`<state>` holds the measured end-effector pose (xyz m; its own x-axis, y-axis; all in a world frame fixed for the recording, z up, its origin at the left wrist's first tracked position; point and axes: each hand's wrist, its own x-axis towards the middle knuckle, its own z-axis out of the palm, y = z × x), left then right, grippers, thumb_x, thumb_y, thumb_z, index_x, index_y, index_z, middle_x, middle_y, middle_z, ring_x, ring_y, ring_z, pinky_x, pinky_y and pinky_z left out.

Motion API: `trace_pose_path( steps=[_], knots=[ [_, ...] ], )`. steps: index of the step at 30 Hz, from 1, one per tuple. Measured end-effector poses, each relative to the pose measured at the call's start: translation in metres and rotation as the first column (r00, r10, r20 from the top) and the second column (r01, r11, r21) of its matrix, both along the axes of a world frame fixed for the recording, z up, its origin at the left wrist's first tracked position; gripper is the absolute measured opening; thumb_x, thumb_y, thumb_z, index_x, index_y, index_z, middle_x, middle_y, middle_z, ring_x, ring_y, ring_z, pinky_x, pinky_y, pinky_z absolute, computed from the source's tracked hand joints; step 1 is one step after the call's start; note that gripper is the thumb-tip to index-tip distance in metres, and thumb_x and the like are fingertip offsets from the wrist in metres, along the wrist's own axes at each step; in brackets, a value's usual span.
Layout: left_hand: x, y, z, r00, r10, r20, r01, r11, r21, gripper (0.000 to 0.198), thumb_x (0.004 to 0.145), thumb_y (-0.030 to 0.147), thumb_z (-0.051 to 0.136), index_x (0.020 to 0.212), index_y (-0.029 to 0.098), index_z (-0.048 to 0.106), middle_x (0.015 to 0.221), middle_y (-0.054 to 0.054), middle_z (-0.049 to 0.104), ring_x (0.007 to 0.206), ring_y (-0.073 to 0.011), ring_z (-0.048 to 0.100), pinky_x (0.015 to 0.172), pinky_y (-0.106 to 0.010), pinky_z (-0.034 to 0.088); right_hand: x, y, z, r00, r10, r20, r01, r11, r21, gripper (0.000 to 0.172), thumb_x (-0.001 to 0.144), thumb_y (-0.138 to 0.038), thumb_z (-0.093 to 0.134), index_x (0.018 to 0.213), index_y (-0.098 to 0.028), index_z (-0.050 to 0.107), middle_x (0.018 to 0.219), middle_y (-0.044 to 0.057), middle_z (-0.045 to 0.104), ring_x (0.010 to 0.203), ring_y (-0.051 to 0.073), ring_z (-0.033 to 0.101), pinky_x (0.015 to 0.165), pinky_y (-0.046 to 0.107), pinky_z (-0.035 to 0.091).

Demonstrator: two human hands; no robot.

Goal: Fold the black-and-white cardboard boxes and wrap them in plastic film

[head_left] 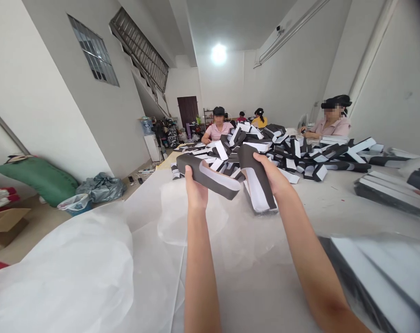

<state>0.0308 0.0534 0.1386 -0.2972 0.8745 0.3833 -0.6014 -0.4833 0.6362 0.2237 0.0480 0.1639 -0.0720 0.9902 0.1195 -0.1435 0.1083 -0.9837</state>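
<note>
My left hand (pixel 196 185) grips a curved dark grey strip with a white inner face (pixel 210 175), bent into a shallow arc. My right hand (pixel 268 172) holds a similar dark grey and white piece (pixel 256 182) upright by its top end, and its lower end reaches towards the white-covered table (pixel 251 286). Beyond both hands lies a large heap of similar grey and white pieces (pixel 282 155). The material of these pieces cannot be told from here.
Neat stacks of grey and white pieces (pixel 390 194) lie at the right, and another stack (pixel 372 277) sits at the near right. Crumpled clear plastic film (pixel 57 273) covers the near left. Two co-workers (pixel 218 129) sit beyond the heap, with others further back.
</note>
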Motion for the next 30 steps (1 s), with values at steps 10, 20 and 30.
trace_pose_path(
  steps=[10,20,30],
  knots=[
    [0.026,-0.021,0.010,0.807,-0.587,-0.068,0.549,0.787,-0.281,0.047,0.079,0.055,0.059,0.102,0.014,0.068,0.082,-0.007,0.072,0.074,-0.0205,0.068,0.072,-0.029,0.053,0.015,0.006,-0.009,0.983,-0.052,0.177,-0.005,0.952,0.306,0.069,0.070,-0.047,0.073,0.129,-0.026,0.043,0.116,0.007,0.057,0.049,0.007,0.055,0.046,0.025,0.048],
    [0.031,-0.016,0.007,0.890,-0.455,-0.044,0.439,0.878,-0.191,0.043,0.077,0.054,0.061,0.095,0.015,0.068,0.076,-0.004,0.070,0.073,-0.0183,0.067,0.070,-0.027,0.052,0.018,0.003,-0.010,0.901,0.405,0.153,-0.431,0.873,0.227,0.049,0.082,-0.047,0.061,0.127,-0.033,0.046,0.123,0.004,0.056,0.087,0.019,0.067,0.085,0.042,0.054],
    [0.018,-0.017,-0.005,0.763,-0.521,-0.382,0.448,0.853,-0.269,0.051,0.067,0.053,0.072,0.101,0.014,0.070,0.083,-0.006,0.072,0.078,-0.0204,0.066,0.068,-0.027,0.048,0.011,0.020,-0.017,0.935,0.310,-0.174,-0.312,0.950,0.015,0.028,0.083,-0.031,0.057,0.111,-0.028,0.061,0.107,0.001,0.066,0.094,0.018,0.062,0.080,0.033,0.052]
  ],
)
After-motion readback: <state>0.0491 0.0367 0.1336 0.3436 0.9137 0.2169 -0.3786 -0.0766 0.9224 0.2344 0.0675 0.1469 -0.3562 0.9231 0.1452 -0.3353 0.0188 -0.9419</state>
